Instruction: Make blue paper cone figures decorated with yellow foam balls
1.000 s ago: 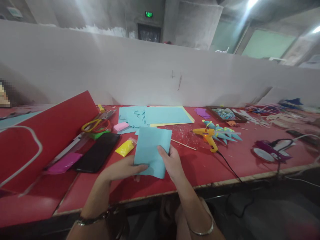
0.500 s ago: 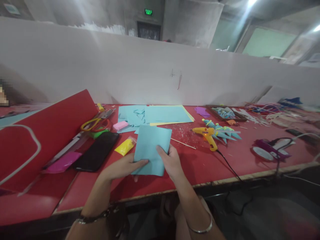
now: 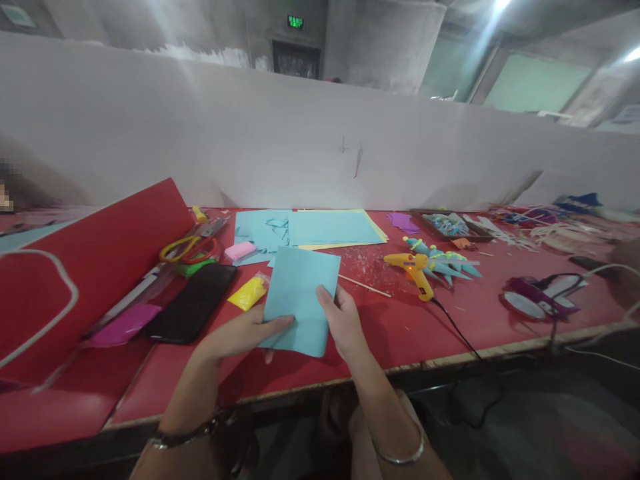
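Right hand (image 3: pixel 347 325) shifts its thumb slightly outward on blue paper (image 3: pixel 303 287), held above red table (image 3: pixel 405 333); it pinches the right edge, left hand (image 3: pixel 245 333) the lower left. Light, even pressure should prevent creases.

Plain pale-blue paper (image 3: pixel 303 287) above a red counter (image 3: pixel 390 337), black phone (image 3: pixel 194 305) left of the paper, yellow glue gun (image 3: pixel 413 267) right.

Phone (image 3: pixel 194 305) left of the paper (image 3: pixel 300 290), glue gun (image 3: pixel 412 265) right, stacked sheets (image 3: pixel 335 227) behind.
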### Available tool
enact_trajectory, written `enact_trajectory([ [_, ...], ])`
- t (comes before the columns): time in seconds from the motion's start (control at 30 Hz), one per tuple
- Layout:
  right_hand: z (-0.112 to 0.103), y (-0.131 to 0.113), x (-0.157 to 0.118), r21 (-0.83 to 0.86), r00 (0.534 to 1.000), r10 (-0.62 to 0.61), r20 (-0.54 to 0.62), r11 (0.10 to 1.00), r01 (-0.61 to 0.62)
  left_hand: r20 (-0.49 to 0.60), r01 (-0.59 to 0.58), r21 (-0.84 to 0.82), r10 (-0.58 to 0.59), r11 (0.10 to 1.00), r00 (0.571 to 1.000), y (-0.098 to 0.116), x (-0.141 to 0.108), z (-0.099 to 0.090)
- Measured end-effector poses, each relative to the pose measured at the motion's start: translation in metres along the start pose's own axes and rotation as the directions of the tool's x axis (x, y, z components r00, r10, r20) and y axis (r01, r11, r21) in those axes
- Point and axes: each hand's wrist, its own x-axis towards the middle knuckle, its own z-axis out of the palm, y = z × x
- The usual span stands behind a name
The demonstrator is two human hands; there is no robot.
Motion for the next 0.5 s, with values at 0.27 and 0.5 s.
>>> enact_trajectory([
  [0.27,-0.0068,0.0023,0.0032,-0.056,0.987,-0.098,-0.127,0.994,0.091,-0.024,0.006,0.020,-0.006,1.000,1.000,0.0015,-0.0015,0.0003],
  [0.5,-0.0098,-0.0012,0.0039,-0.173,0.975,-0.177,-0.130,0.973,0.154,-0.014,-0.035,0.053,0.036,0.998,0.999,0.0013,-0.0015,0.0010],
])
